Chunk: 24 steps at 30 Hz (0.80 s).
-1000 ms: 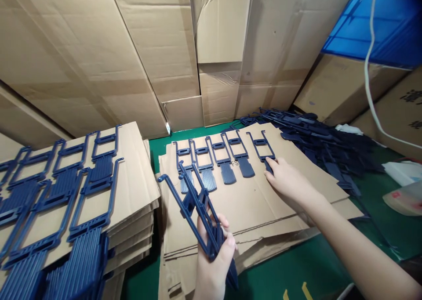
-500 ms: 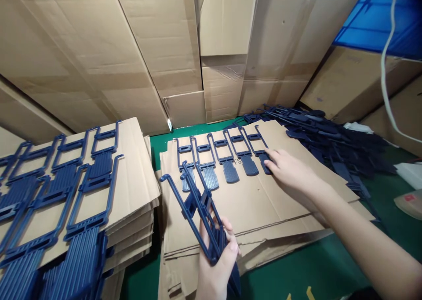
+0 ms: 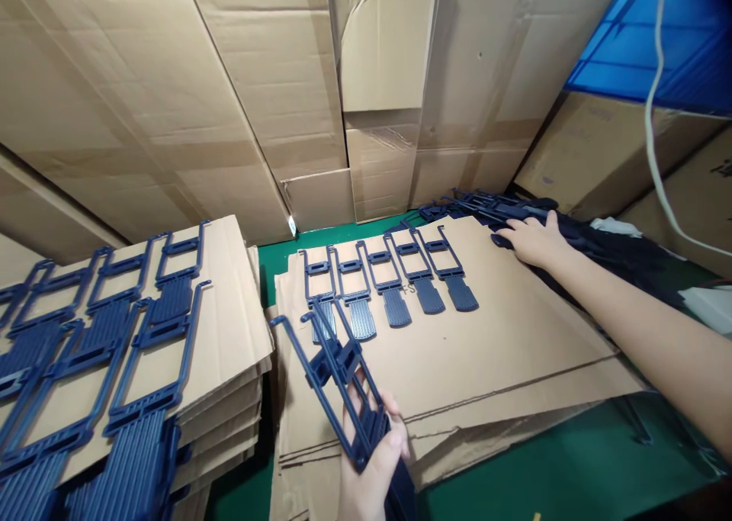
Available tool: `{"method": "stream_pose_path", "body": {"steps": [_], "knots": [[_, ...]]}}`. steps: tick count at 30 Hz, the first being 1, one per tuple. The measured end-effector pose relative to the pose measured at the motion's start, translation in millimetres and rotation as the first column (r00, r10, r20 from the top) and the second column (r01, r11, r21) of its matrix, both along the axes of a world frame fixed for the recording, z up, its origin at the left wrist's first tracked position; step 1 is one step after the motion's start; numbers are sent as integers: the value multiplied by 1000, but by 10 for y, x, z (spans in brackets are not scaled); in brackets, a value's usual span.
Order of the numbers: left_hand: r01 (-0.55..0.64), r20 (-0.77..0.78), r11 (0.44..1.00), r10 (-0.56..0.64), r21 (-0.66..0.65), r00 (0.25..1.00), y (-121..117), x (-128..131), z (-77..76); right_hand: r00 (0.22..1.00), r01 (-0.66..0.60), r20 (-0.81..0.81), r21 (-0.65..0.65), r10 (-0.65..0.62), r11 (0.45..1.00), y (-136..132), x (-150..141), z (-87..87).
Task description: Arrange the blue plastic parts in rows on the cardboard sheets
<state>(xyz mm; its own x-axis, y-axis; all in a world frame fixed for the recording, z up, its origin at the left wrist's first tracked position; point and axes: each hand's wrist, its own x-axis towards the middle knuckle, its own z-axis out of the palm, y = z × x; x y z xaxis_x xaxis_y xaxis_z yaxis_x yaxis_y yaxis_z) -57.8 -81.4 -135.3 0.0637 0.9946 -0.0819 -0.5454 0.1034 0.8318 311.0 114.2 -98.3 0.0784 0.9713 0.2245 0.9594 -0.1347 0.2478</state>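
Above the front edge of brown cardboard sheets [image 3: 503,338], your left hand [image 3: 371,460] grips dark-blue plastic frames [image 3: 319,370], while across bare cardboard your right hand [image 3: 537,242] spreads over a navy plastic heap [image 3: 595,242] on green tabletop [image 3: 515,467].

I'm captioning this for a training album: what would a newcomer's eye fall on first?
Probably the dark blue frames held at a slant in the left hand, bottom centre. Next, the row of five similar frames lying on the cardboard sheets beyond, then the dark heap at right, with the right hand at its edge.
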Motion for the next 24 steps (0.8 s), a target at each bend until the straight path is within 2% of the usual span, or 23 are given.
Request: {"method": "stream_pose_path", "body": {"steps": [4,6,9,11,13,15,16,18,20,21,22,23,24], "knots": [[-55,-93,998,59,44,994,12,-31,-52,999,-37,-10,76,37,996,-61,39,127],[-39,-114,998,45,55,992,7,-33,-56,1000,0,-15,167,3,986,-140,90,285],[-27,-111,999,32,39,993,-4,-15,-21,993,112,-53,306,-101,945,-298,200,628],[-36,-93,999,38,17,995,-12,1,17,964,253,-177,398,-197,882,-427,256,880],[-33,-83,999,33,-3,996,-17,4,48,912,377,-341,472,-229,797,-566,265,1098],[-21,-92,1000,20,-16,996,-18,-12,55,834,470,-522,503,-178,726,-699,230,1237],[-11,-101,1000,9,-19,995,-17,-25,47,788,481,-608,513,-95,711,-757,201,1269],[15,-116,1000,-17,-20,993,-10,-58,13,665,444,-732,546,148,710,-854,128,1252],[39,-134,999,-39,-4,990,1,-86,-27,497,385,-783,585,373,714,-937,26,1137],[48,-144,999,-46,10,988,5,-96,-42,425,364,-793,592,437,720,-982,-41,1049],[52,-153,998,-48,24,987,9,-102,-53,384,341,-799,588,462,734,-1032,-118,943],[52,-157,998,-46,39,986,10,-105,-56,400,293,-784,600,475,744,-1090,-203,820],[51,-158,997,-43,49,986,9,-105,-55,492,205,-730,626,474,752,-1155,-290,684]]}}
